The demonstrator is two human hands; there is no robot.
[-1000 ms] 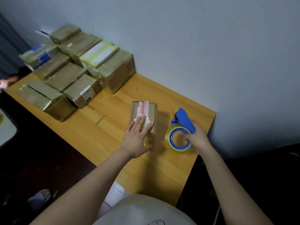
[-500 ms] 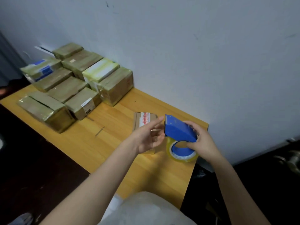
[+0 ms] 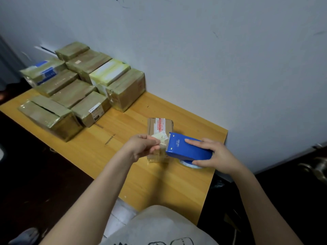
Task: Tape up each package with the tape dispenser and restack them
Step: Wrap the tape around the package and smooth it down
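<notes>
A small brown cardboard package (image 3: pixel 159 125) with a red-and-white label lies on the wooden table (image 3: pixel 123 156), near its right end. Above its near end, my right hand (image 3: pixel 215 156) grips a blue tape dispenser (image 3: pixel 188 147) with a clear tape roll (image 3: pixel 191 164) under it. My left hand (image 3: pixel 141 146) pinches the free end of the clear tape (image 3: pixel 162 145) at the dispenser's mouth, just over the package. The package's near half is partly hidden by my hands and the dispenser.
Several tape-wrapped packages (image 3: pixel 79 89) stand in rows at the table's far left, against the pale wall (image 3: pixel 212 59). The table's right edge (image 3: pixel 219 156) is close beside the dispenser. Dark floor lies on both sides.
My right hand lifted the dispenser off the table and turned it flat over the package. My left hand left the package top and took hold of the tape end.
</notes>
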